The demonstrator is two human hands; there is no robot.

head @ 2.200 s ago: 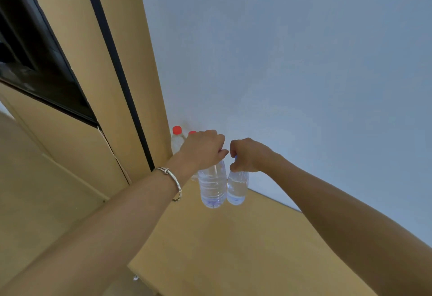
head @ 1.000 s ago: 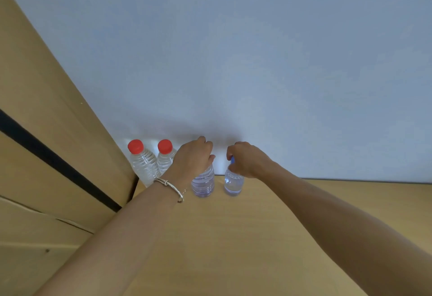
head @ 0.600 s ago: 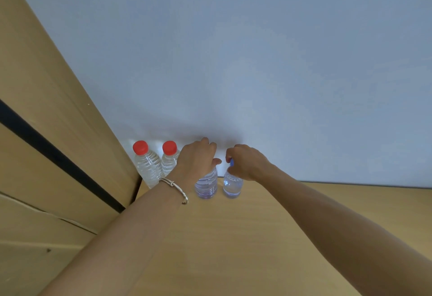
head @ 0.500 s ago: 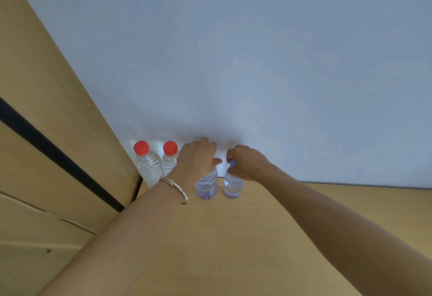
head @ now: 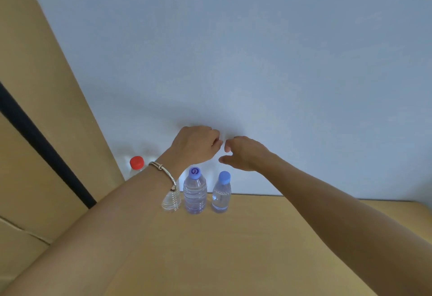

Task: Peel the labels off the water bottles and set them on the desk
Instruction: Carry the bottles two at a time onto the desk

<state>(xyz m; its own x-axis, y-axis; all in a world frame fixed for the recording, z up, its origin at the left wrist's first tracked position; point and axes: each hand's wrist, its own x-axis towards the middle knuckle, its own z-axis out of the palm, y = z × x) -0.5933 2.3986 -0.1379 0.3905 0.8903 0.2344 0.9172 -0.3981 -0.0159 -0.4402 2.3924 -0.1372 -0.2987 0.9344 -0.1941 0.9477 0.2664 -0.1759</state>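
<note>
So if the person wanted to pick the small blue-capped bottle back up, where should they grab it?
By the neck, just under the cap, coming from above with the right hand, which hovers over it. The small bottle stands upright, close beside the larger bottle on its left, so a side grip is cramped there; its right side and top are free.

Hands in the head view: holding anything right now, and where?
Nothing held. Left hand and right hand hover above the two blue-capped clear plastic bottles, clear of the caps.
</note>
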